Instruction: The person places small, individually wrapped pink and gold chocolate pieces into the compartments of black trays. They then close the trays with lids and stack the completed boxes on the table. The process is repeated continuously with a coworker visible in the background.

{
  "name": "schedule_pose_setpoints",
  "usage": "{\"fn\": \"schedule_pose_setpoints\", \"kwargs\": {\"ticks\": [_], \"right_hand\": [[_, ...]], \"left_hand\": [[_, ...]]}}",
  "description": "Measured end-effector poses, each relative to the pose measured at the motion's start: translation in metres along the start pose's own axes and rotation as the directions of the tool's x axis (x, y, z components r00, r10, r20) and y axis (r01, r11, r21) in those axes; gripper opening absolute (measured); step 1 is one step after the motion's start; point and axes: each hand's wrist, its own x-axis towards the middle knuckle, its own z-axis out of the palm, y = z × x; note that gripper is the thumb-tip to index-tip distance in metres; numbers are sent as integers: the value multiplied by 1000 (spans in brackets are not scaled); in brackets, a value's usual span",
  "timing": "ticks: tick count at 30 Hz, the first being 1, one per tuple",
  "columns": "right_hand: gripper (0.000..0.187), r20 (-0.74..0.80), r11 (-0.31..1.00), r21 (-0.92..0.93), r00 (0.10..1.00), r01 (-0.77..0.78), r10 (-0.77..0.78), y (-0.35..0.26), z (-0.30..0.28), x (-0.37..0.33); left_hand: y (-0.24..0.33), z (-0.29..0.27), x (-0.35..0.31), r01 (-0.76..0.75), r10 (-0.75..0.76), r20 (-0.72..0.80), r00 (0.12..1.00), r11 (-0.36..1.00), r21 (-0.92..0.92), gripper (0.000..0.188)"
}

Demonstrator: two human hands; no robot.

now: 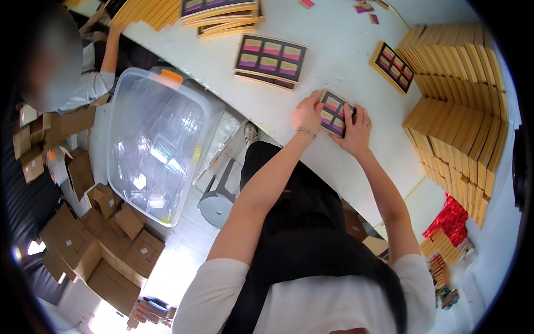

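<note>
A flat gold-edged box (332, 113) with a black face and several gold, pink and purple panels lies on the white table (345, 61). My left hand (307, 116) grips its left end, the thumb side along the edge. At the right end my right hand (356, 131) is curled round the box, fingers over its top face and thumb at the near edge. Parts of the box are hidden under both hands. Two similar boxes (270, 57) lie stacked just beyond my left hand. Another such box (392, 67) rests to the far right.
Tall rows of gold boxes (453, 128) line the right side. More boxes (219, 14) are piled at the far edge, near small loose coloured pieces (364, 8). On the left stand a clear plastic bin (114, 139), a grey stool (216, 209), cardboard cartons (114, 284) and a co-worker (92, 89).
</note>
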Motion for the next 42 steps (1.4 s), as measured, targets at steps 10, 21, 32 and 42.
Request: {"fn": "schedule_pose_setpoints", "kwargs": {"ticks": [10,21,32,42], "right_hand": [[94,-356,913,76,867,400,-349,-112,-90,125],[107,-66,936,-79,935,343,-348,-158,-29,189],[112,-26,967,-86,969,241,-244,-151,-38,178],[116,267,818,369,793,440,-547,-164,-177,32]], "left_hand": [[-91,-250,-4,32,-256,-551,795,924,-382,29],[-329,-343,-10,518,-547,-172,819,578,630,48],[-304,-415,-20,240,-128,-205,970,611,755,39],[102,-339,-11,165,-193,449,873,981,100,15]]}}
